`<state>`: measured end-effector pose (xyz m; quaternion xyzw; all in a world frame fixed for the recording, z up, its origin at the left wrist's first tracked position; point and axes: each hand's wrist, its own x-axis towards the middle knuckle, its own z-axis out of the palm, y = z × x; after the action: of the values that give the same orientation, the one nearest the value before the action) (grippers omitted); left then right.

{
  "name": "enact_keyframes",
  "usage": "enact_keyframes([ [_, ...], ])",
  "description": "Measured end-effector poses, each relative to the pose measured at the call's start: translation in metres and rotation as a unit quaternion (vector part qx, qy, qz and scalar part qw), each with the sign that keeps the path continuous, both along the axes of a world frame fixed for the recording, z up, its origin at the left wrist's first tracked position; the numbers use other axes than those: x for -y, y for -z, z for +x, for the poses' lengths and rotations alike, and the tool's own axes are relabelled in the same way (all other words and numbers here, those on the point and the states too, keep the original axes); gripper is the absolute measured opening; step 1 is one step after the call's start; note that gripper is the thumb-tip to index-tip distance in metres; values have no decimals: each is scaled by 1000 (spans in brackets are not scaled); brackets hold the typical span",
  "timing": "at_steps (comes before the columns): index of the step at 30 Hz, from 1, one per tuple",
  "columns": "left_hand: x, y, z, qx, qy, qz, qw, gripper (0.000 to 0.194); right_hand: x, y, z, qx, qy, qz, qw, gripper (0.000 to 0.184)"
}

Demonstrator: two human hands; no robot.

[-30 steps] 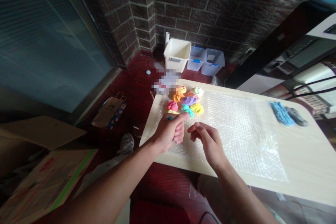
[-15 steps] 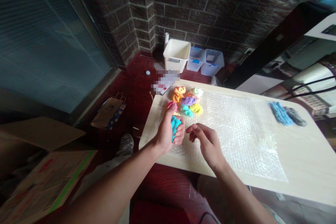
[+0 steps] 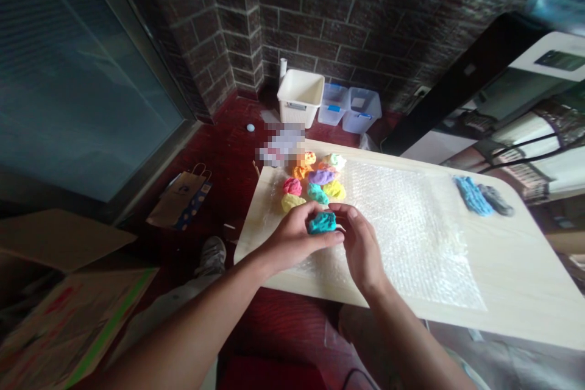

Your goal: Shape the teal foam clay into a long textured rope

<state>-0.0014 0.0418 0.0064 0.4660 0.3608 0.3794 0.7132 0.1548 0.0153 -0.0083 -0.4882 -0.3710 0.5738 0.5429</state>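
A soft, crumpled teal lump (image 3: 322,223) is in my left hand (image 3: 295,234), held between the thumb and curled fingers just above the table. Its exact kind I cannot make out. Close at its right side is my right hand (image 3: 363,247), its fingers curved and apart; whether the fingertips touch the lump is hard to see. Just beyond the hands lie several similar lumps: pale yellow (image 3: 293,202), red (image 3: 292,186), orange (image 3: 301,171), purple (image 3: 322,177), turquoise (image 3: 317,194), bright yellow (image 3: 336,189) and whitish green (image 3: 334,161).
Bubble wrap (image 3: 402,225) covers much of the pale wooden table (image 3: 516,262). Blue (image 3: 473,195) and grey (image 3: 497,200) knitted pieces lie at the right. Beyond the table stand a cream bin (image 3: 299,100) and clear boxes (image 3: 361,111). An open cardboard box (image 3: 95,311) is at lower left.
My left hand has turned over and lowered its fist, so the teal lump now faces up. My right hand has come in beside it. The camera view has shifted slightly right.
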Motion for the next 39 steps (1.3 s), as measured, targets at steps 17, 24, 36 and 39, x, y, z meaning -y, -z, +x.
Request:
enact_keyframes([
  [17, 4, 2, 5, -218, -29, 159, 962, 32, 2, 2, -1, 13, -12, 16, 1000, 38],
  [24, 4, 4, 6, -209, -28, 139, 968, 28, 4, -6, 1, 93, -5, 76, 993, 30],
  [36, 15, 18, 4, -244, 45, 307, 919, 87, 4, -10, 7, 478, -40, 116, 870, 41],
  [39, 16, 21, 5, -280, 36, 311, 908, 88, 0, -8, 9, 553, -53, 105, 825, 46],
])
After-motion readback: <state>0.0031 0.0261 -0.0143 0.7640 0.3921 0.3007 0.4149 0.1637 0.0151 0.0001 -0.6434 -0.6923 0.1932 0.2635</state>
